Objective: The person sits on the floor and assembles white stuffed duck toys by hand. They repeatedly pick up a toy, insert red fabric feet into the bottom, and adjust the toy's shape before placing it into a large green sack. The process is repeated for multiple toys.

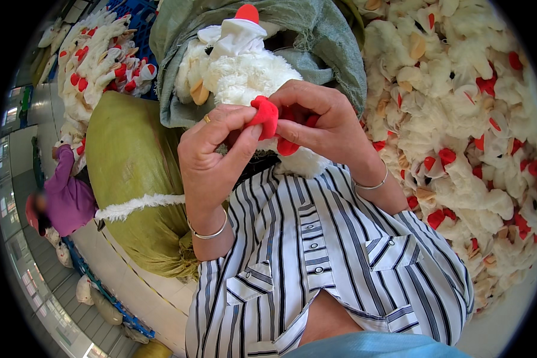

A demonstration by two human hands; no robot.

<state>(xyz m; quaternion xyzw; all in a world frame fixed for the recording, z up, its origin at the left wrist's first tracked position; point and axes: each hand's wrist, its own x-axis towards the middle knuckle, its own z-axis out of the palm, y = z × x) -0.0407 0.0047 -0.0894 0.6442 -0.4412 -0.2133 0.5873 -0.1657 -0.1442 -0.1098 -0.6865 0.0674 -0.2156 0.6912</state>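
Both my hands meet in front of my chest over a white plush toy skin [238, 74] with shaggy fur. Between the thumb and fingers of my left hand [212, 152] is a red fabric piece [265, 117], folded and soft. My right hand [325, 122] pinches more of the red fabric close beside it, and a red lobe hangs below those fingers. Whether the red parts are one piece I cannot tell. Farther off, a white cloth part with a red tip [246, 13] tops the plush, which lies against an open grey-green sack [334, 53].
Heaped plush skins [459, 137] with red and tan parts fill the right side. A stuffed olive sack [128, 173] stands at my left, a white furry strip [140, 206] across it. Beyond it, a person in purple [71, 200] is beside another plush pile [101, 53].
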